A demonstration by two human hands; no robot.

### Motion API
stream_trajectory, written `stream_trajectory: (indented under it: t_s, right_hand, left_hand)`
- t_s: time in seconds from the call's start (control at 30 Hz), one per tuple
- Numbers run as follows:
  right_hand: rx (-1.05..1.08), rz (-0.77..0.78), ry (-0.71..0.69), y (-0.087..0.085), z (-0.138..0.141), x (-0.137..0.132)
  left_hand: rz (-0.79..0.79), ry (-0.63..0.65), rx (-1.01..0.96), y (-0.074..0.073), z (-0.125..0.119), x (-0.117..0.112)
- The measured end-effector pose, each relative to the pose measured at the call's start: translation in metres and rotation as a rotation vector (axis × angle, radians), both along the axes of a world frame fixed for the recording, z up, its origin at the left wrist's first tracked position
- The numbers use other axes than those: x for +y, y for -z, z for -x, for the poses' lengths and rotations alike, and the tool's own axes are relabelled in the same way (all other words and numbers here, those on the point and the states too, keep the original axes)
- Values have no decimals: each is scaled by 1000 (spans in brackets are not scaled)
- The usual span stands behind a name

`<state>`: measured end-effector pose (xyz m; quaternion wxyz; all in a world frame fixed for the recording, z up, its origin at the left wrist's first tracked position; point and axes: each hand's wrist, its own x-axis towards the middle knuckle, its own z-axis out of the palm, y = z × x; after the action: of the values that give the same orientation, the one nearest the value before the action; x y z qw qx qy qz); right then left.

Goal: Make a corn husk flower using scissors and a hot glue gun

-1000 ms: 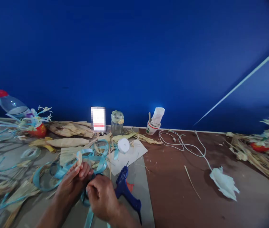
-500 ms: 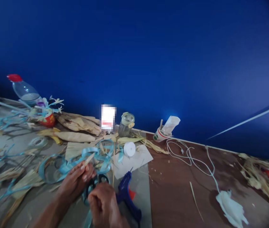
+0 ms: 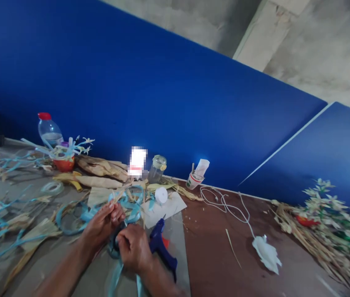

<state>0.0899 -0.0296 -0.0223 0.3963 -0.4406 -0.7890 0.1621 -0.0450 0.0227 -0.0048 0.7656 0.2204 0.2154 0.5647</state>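
Although the writing on the white card is blurred into blocks past reading, you can make out a pink-red band across it. On your cup, a red rim line and a green mark show, too small to read.

Papery, creased husks lie by the rounded clear jar. Glossy blue ribbon curls in loops just beyond your hands, near a round white spool on smooth white paper. Your dark blue plastic glue gun lies just beside your right hand.

Your left hand is raised with thumb and fingers pinched together on a small pale strip, which sticks up at their tips. Your right hand sits close beside it, knuckles up, fingers curled under; you cannot tell how tightly they close, or on what.
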Motion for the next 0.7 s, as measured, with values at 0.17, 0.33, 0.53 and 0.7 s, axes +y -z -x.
stream_trajectory:
  t_s: [0.17, 0.33, 0.53, 0.7]
  right_hand:
    - [81, 45, 51, -9, -6, 6]
    - [66, 73, 331, -26, -28, 22]
    - [-501, 285, 459, -49, -45, 43]
    - [-863, 373, 408, -49, -36, 60]
  left_hand:
    - [-35, 89, 4, 4, -1, -1]
    - [-13, 71, -15, 4, 0, -4]
    - [-22, 79, -48, 6, -1, -2]
    - [-40, 74, -69, 7, -1, -2]
